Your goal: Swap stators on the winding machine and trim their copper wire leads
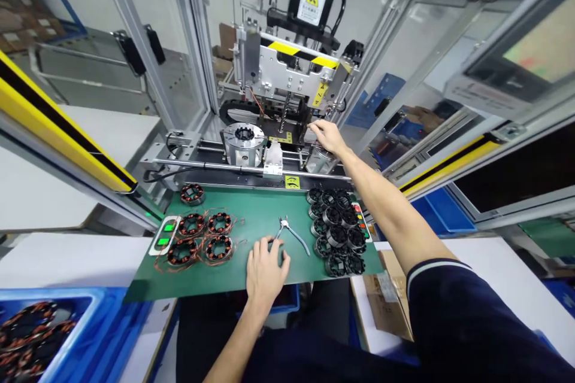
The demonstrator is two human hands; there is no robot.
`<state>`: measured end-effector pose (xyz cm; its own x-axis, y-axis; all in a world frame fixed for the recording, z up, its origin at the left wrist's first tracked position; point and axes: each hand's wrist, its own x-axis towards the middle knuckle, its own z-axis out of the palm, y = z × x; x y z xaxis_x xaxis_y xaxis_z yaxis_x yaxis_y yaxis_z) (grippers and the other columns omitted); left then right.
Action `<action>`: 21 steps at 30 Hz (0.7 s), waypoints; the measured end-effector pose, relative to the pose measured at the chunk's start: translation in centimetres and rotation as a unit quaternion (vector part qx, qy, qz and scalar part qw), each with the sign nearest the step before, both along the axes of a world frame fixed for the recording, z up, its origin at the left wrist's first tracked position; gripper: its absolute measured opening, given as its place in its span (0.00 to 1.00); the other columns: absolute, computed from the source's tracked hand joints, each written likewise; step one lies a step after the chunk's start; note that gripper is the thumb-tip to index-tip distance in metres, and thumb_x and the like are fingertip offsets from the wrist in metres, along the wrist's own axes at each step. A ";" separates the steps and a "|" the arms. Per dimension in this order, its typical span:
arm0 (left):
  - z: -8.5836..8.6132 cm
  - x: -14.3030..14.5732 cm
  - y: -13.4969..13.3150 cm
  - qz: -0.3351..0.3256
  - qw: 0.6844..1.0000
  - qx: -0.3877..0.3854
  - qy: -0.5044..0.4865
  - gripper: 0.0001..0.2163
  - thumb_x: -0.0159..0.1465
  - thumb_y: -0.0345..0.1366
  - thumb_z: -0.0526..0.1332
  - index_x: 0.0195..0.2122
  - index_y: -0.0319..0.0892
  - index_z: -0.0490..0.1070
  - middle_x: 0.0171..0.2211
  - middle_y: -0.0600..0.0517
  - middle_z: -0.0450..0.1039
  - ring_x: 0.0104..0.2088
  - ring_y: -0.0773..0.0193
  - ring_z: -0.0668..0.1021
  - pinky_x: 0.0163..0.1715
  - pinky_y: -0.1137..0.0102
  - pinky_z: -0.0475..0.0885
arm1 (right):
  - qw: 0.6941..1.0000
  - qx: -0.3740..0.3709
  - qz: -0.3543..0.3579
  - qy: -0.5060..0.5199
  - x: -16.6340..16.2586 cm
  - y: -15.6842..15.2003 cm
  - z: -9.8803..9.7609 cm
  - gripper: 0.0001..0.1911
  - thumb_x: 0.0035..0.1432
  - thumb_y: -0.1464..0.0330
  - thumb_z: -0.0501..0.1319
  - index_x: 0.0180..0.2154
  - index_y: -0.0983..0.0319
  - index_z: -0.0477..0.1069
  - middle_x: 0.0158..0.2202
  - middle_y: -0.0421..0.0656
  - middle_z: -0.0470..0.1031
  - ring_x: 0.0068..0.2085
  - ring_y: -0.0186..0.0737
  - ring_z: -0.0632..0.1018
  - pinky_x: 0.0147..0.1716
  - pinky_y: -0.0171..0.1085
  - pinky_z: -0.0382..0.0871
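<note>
My left hand (267,268) lies on the green mat (263,209), fingers stretched out and thumb apart. Its fingertips cover the end of one handle of the blue-handled cutting pliers (296,236), whose jaws stand open. Whether they grip that handle is not visible. Up at the machine, my right hand (327,136) is over the right metal cylinder fixture (320,161), its fingers bent and close together. Whatever is under those fingers is hidden. The left cylinder fixture (244,146) has a black toothed ring (244,133) in its top.
Several copper-wound stators (219,223) lie left on the mat, beside a panel with green buttons (164,234). Stacked black stator cores (336,234) stand at the right. Yellow-edged posts (67,131) flank the machine. A blue bin (85,305) holds more wound stators.
</note>
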<state>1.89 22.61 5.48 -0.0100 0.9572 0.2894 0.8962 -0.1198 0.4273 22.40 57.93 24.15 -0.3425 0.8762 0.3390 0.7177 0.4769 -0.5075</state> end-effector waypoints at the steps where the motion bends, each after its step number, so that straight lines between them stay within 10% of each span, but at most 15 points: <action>1: 0.0 -0.1 -0.1 -0.001 1.000 0.002 0.002 0.09 0.71 0.33 0.63 0.50 0.46 0.79 0.52 0.44 0.75 0.50 0.49 0.76 0.48 0.58 0.71 | 0.999 0.027 -0.003 0.028 0.5 -1.7 0.6 0.34 0.72 0.39 0.49 0.47 0.58 0.80 0.53 0.48 0.83 0.56 0.47 0.79 0.65 0.45 0.68; 6: 0.2 -0.3 -0.3 -0.008 1.000 0.012 0.006 0.11 0.71 0.34 0.63 0.52 0.45 0.79 0.52 0.43 0.74 0.52 0.48 0.75 0.49 0.59 0.71 | 0.976 0.084 -0.108 0.171 7.9 -15.3 -0.6 0.30 0.73 0.43 0.50 0.53 0.56 0.79 0.53 0.47 0.83 0.55 0.48 0.82 0.61 0.47 0.74; 12: 0.9 0.1 -0.3 -0.030 0.999 0.026 0.009 0.13 0.72 0.38 0.61 0.54 0.43 0.78 0.54 0.40 0.73 0.52 0.46 0.73 0.50 0.56 0.71 | 0.933 0.021 -0.334 0.132 15.9 -32.8 -11.6 0.26 0.69 0.47 0.49 0.44 0.54 0.79 0.44 0.53 0.84 0.48 0.59 0.84 0.53 0.58 0.80; 16: 0.9 0.0 -0.7 -0.038 0.998 0.047 0.005 0.14 0.71 0.39 0.62 0.55 0.42 0.78 0.56 0.38 0.72 0.54 0.44 0.73 0.51 0.55 0.73 | 0.931 0.003 -0.351 0.104 16.2 -36.5 -17.7 0.21 0.65 0.51 0.52 0.47 0.51 0.79 0.50 0.52 0.84 0.52 0.60 0.83 0.57 0.61 0.79; 21: 0.0 0.0 -1.3 -0.045 0.997 0.070 -0.002 0.16 0.71 0.39 0.63 0.58 0.41 0.77 0.59 0.36 0.69 0.59 0.41 0.71 0.58 0.52 0.72 | 0.944 0.003 -0.322 0.072 17.3 -36.2 -20.3 0.25 0.66 0.58 0.48 0.51 0.52 0.80 0.53 0.52 0.81 0.56 0.56 0.82 0.63 0.58 0.75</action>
